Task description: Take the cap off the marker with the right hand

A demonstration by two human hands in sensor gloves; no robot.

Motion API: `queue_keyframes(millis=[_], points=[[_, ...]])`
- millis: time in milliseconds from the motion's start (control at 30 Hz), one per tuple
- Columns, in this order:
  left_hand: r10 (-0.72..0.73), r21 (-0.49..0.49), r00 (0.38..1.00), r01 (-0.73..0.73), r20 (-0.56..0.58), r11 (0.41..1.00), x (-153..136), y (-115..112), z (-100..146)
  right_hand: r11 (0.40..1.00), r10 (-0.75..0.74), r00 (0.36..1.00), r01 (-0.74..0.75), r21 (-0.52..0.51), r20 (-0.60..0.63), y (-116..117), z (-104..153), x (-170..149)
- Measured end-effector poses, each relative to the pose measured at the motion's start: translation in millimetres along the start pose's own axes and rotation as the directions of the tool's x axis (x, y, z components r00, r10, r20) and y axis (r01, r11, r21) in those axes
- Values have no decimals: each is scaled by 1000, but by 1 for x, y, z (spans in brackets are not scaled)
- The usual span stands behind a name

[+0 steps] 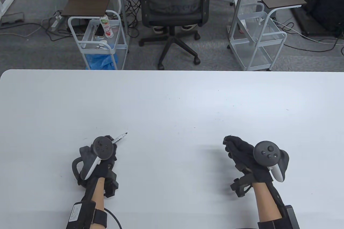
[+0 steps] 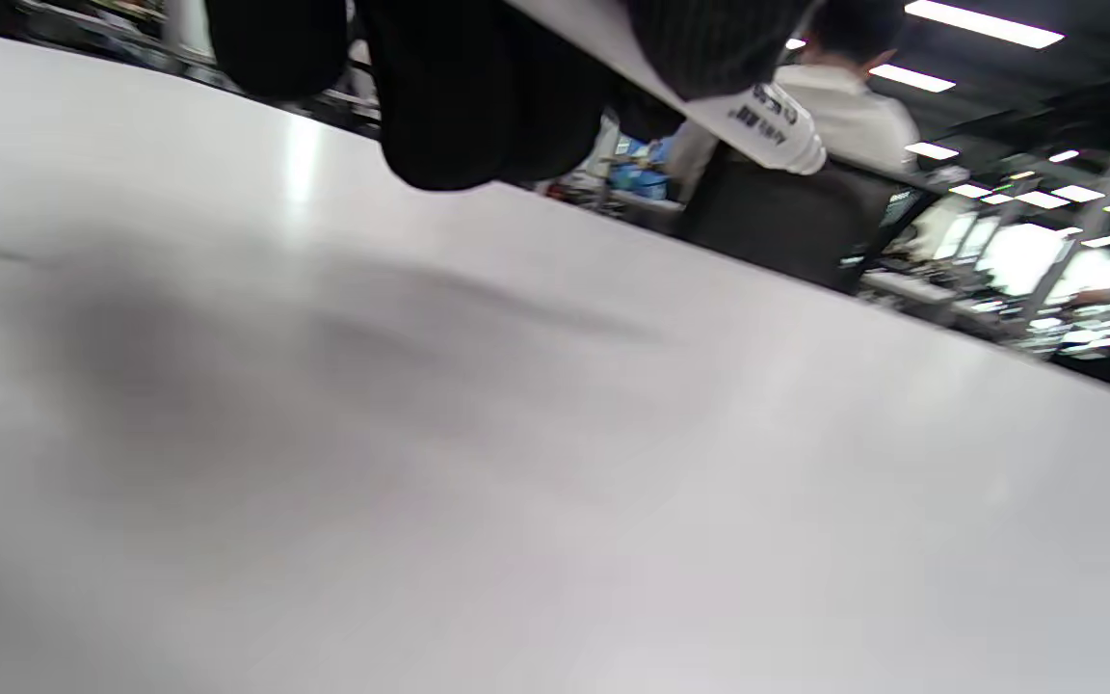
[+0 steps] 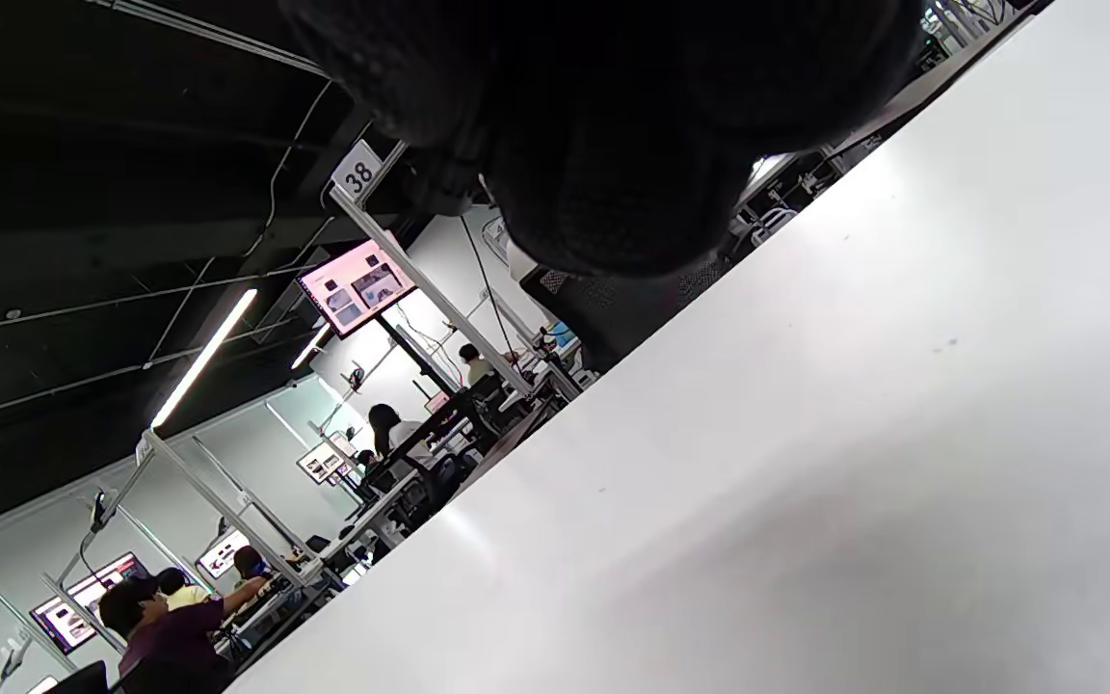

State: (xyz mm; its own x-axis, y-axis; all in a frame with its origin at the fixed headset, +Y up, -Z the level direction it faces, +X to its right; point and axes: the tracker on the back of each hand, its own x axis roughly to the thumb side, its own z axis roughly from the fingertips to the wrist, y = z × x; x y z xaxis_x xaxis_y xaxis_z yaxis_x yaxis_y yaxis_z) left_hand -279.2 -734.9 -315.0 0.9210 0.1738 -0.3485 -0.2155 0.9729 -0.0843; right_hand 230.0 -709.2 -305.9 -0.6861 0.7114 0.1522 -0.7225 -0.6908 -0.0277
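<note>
My left hand [image 1: 110, 145] grips a marker [image 1: 120, 137] near the table's front left. The marker sticks out up and to the right, and its thin dark tip shows bare. In the left wrist view its white printed barrel [image 2: 757, 111] runs between my dark gloved fingers [image 2: 459, 106]. My right hand [image 1: 232, 145] hovers at the front right, well apart from the marker, with its fingers curled in tight. No cap shows in any view; what lies inside the right hand is hidden. The right wrist view shows only the curled glove [image 3: 613, 125].
The white table [image 1: 172, 100] stretches far beyond both hands. Behind its far edge stand an office chair [image 1: 172, 3] and two white wire carts [image 1: 99, 41] [image 1: 258, 41].
</note>
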Motion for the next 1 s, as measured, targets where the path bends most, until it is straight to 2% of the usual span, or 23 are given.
queue_keyframes(millis=[133, 167, 200, 267, 433, 533, 633, 767, 900, 1000], points=[[-183, -24, 971, 181, -152, 983, -27, -14, -8, 1000, -3, 1000, 3, 7, 4, 2, -1, 1], [-221, -103, 960, 205, -174, 973, -32, -18, -10, 1000, 5, 1000, -5, 4, 8, 2, -1, 1], [-219, -132, 958, 197, -184, 972, -34, -19, -9, 1000, 12, 1000, -12, 3, 10, 2, -1, 1], [-209, -114, 963, 191, -170, 975, -33, -19, -9, 1000, 28, 1000, -28, -8, 7, 2, -1, 1], [-207, -141, 963, 184, -171, 973, -34, -21, -9, 999, 47, 999, -46, -13, 4, 1, 0, 3], [-201, -115, 967, 184, -155, 976, -33, -20, -8, 998, 55, 998, -55, -25, 0, 0, 1, 3], [-145, 40, 986, 149, -88, 988, -23, -6, -3, 996, 69, 997, -70, -57, -19, -3, 2, 3], [-97, 127, 994, 90, 56, 988, 12, 26, 13, 996, 57, 998, -59, -73, -26, -6, 2, 4], [-81, 151, 962, 42, 263, 988, 63, 57, 45, 994, 48, 999, -50, -95, -21, -9, 2, 4], [-98, 150, 918, 43, 384, 988, 98, 70, 69, 989, 51, 998, -53, -136, -22, -11, 3, 4]])
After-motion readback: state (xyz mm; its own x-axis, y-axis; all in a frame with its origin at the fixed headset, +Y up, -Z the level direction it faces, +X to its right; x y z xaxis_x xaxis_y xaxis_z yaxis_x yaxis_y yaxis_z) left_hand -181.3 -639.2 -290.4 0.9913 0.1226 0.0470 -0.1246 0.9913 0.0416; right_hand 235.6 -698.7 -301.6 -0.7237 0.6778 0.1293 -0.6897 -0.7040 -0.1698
